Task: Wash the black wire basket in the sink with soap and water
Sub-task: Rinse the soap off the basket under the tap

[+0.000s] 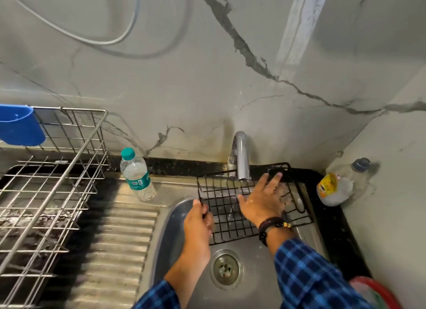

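Head view: the black wire basket (219, 216) is held tilted over the far half of the steel sink (253, 258), its far rim up behind the spout of the chrome tap (241, 156) at 12 o'clock and its near edge low above the basin, just beyond the drain (226, 269) at 6 o'clock. The left hand (199, 218) grips the basket's 9 o'clock edge, fingers curled round the wire at the corner. The right hand (262, 200) lies flat on the mesh inside the basket under the spout, fingers spread and reaching towards 1 o'clock, holding nothing; a dark beaded bracelet (272, 225) circles its wrist above a blue checked sleeve (311, 274). At 9 o'clock of the basin the ribbed drainboard (119, 239) carries an upright clear water bottle (137, 178) with a teal cap, well apart from the basket. Farther towards 9 o'clock stands a steel wire dish rack (53, 170), with a blue plastic holder (19, 125) hung on its far rail. At 3 o'clock, in the corner of the black bench (327, 221), a clear bottle with a yellow label (334, 189) lies on its side. A red-rimmed thing (378, 292), too blurred to name, shows at 5 o'clock.
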Available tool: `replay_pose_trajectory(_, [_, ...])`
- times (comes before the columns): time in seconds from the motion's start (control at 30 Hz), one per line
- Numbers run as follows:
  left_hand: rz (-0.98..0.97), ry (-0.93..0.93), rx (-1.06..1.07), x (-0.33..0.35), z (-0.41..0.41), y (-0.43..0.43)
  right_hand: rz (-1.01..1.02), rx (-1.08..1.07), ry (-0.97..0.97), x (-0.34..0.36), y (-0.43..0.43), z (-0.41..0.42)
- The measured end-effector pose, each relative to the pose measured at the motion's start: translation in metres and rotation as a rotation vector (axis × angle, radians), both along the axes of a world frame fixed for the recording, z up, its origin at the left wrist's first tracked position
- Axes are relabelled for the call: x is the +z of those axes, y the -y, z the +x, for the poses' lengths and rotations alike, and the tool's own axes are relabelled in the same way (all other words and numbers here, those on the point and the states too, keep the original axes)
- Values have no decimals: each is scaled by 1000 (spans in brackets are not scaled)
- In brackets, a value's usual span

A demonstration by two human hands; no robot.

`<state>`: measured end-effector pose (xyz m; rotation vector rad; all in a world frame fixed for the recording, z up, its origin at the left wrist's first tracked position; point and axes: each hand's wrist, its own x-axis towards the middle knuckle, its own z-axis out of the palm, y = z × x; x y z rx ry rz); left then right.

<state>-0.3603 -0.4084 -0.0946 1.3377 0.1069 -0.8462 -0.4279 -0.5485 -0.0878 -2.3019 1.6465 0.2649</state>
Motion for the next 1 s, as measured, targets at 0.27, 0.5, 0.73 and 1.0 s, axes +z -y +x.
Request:
replay_pose_trajectory(0.27, [16,41,-19,0,-5,10,530,560,27,-8,-29,4])
replay_pose_trajectory(0.5, [-127,-61,6,-6,0,2,507,716,-161,35,-3,-32])
replay_pose_trajectory(0.73, [-131,326,-125,17,25,2,209,679,-44,52,-3,-85])
replay_pose_trajectory(1.0, [-124,238,-230,13,10,14,357,732,169,29,-66,-28])
